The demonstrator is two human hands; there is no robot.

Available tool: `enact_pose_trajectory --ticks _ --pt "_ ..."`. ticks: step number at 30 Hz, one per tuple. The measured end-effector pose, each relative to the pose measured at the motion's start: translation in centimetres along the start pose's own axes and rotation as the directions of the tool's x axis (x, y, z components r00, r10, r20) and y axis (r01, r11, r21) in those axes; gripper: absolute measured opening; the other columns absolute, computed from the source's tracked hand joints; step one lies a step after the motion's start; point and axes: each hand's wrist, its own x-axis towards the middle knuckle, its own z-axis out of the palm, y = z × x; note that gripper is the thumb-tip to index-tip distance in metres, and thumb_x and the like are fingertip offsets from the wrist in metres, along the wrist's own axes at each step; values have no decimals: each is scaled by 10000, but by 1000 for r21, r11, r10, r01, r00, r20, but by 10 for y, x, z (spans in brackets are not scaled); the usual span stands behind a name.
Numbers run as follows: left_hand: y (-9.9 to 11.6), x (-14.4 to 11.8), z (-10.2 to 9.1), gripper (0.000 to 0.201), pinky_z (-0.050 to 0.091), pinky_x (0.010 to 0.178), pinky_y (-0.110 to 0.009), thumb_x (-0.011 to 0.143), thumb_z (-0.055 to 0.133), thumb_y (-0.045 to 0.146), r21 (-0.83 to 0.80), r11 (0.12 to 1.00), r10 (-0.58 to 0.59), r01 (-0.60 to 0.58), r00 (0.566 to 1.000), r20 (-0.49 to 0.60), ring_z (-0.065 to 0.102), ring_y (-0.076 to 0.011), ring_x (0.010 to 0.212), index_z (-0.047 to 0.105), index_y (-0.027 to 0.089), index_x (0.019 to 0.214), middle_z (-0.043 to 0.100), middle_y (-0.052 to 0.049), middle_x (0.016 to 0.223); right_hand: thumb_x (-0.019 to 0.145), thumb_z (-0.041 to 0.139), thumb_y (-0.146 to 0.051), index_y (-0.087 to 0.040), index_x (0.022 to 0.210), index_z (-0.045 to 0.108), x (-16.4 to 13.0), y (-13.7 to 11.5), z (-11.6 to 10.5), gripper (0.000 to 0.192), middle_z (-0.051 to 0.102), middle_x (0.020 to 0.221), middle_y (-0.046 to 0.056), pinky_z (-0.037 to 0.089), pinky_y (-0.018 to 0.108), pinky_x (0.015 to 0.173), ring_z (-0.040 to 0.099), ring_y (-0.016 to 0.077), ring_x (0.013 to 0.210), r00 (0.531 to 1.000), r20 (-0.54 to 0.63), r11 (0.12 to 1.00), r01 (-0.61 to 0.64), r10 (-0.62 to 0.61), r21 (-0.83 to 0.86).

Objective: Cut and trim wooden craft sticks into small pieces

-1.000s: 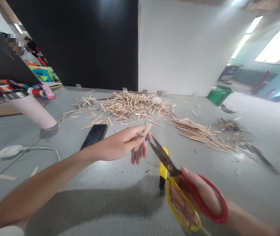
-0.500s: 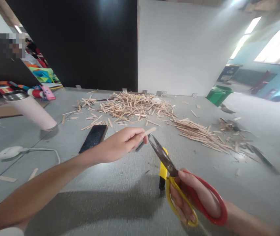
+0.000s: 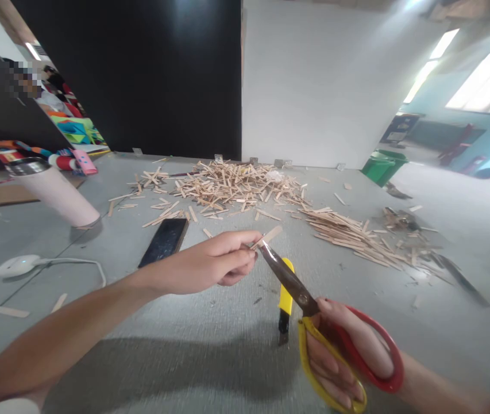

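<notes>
Pinched between the thumb and fingers of my left hand (image 3: 223, 259) is a flat wooden craft stick (image 3: 274, 233), its far end poking out to the right. My right hand (image 3: 348, 351) grips a pair of scissors (image 3: 288, 277) by a red and a yellow handle. The blade tips meet the stick close to my left fingertips, and the blades look nearly closed. Under the scissors lies a yellow and black utility knife (image 3: 285, 296) on the table. A dark phone (image 3: 165, 241) rests behind my left forearm.
A heap of craft sticks (image 3: 236, 187) covers the back middle, and a flatter bundle of sticks (image 3: 348, 233) lies to the right. At left stand a pink tumbler (image 3: 61, 198) and a white corded device (image 3: 18, 266). Upright black and white panels (image 3: 313, 86) border the back.
The scissor blades have come closer together, onto the craft stick. My right hand has shifted slightly right and down. My left hand has turned a little, with the stick still in it.
</notes>
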Motion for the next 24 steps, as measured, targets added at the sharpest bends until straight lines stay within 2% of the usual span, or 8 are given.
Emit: enact_pose_trajectory --ticks 4,10,16,20,24 --pt "1 1 -1 232 198 526 -298 1155 410 343 -26 1000 16 -16 1000 12 237 -109 590 487 214 978 327 65 724 954 302 -912 -210 503 566 2 -2 -2 875 419 297 -37 385 207 268 364 100 208 996 86 997 -8 1 82" --pt "1 2 1 254 192 510 -296 1145 418 350 -20 999 30 -30 999 28 245 -101 564 470 216 936 350 63 707 943 441 -843 -229 447 516 2 -11 -6 793 412 281 -45 361 200 255 367 96 196 995 88 996 -61 55 60" --pt "2 3 2 201 188 506 -280 1150 411 314 -60 998 3 -2 1000 24 226 -100 567 570 199 1197 337 80 689 940 475 -800 -238 428 482 5 -17 -14 761 390 267 -53 368 185 253 358 89 187 992 86 995 -97 95 16" --pt "-1 5 -2 186 166 511 -288 1152 414 308 -83 996 -14 17 999 37 211 -96 572 560 195 1132 315 79 699 940 499 -787 -239 427 476 5 -21 -11 751 385 269 -58 337 179 229 293 68 170 995 59 996 -85 83 32" --pt "-7 12 -8 193 143 516 -296 1134 428 280 -83 996 -23 25 999 31 206 -91 571 504 202 975 299 74 714 972 515 -737 -243 430 453 4 -28 -3 735 359 282 -75 295 169 225 264 58 193 997 -52 998 -51 49 -31"
